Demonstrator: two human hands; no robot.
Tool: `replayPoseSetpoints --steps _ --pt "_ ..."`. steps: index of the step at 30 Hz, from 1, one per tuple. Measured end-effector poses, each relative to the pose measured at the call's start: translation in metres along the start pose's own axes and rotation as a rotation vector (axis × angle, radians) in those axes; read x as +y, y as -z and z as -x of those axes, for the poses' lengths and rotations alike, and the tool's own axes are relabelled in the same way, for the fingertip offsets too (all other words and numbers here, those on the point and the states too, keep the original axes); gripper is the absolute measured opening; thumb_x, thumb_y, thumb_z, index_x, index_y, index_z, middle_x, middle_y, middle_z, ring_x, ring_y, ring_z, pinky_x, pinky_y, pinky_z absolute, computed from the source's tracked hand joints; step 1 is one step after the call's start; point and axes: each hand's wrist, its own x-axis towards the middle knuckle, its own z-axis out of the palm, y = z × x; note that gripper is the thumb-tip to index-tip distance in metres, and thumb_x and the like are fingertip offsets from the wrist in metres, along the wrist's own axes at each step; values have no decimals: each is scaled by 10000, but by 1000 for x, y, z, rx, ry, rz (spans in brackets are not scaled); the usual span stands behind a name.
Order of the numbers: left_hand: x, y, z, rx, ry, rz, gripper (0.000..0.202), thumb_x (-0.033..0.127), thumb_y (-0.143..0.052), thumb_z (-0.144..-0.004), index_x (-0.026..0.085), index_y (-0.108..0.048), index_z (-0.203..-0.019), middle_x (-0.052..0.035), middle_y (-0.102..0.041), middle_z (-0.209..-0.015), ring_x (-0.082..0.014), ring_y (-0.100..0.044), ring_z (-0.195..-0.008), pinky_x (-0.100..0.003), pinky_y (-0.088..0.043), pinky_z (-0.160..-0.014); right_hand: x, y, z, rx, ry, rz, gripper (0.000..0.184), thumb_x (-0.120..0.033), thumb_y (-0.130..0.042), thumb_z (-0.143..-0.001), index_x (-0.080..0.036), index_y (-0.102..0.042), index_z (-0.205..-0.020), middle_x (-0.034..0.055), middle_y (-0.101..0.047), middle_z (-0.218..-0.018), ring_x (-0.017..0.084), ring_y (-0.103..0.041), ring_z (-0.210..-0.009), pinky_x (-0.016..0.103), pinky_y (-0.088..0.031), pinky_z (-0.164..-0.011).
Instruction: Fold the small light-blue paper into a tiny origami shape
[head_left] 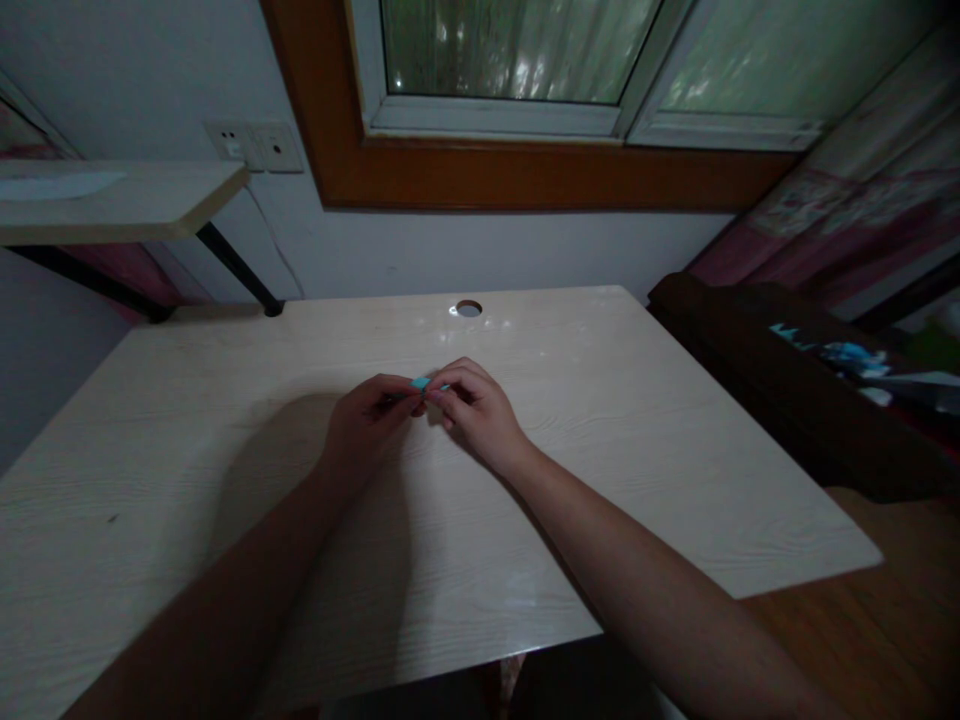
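Observation:
Between my two hands, over the middle of the desk [637,400], is a small light-blue piece [420,383], mostly covered by fingers. Its kind is too small and hidden to make out. My left hand [373,412] pinches it from the left with thumb and forefinger. From the other side, my right hand [480,405] is closed on it too, thumb and fingertips pressed together. The fingertips of both hands almost meet at the piece.
A raised shelf [180,205] on black legs stands at the desk's back left. Behind the desk are a wall socket [277,148] and a wood-framed window [525,175]. A round cable hole [469,309] lies near the back edge. Dark furniture [757,400] borders the right side.

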Motion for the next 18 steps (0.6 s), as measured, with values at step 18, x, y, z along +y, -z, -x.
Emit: replayPoseSetpoints --steps 18 --pt "-1 -1 3 21 -43 -1 192 352 -670 -873 190 -668 -976 -45 -737 -905 -164 -714 -811 -279 -580 -766 2 -4 -1 51 -52 -120 196 -397 -695 -844 -210 -638 -846 -8 -497 -898 48 -469 -561 213 -400 -468"
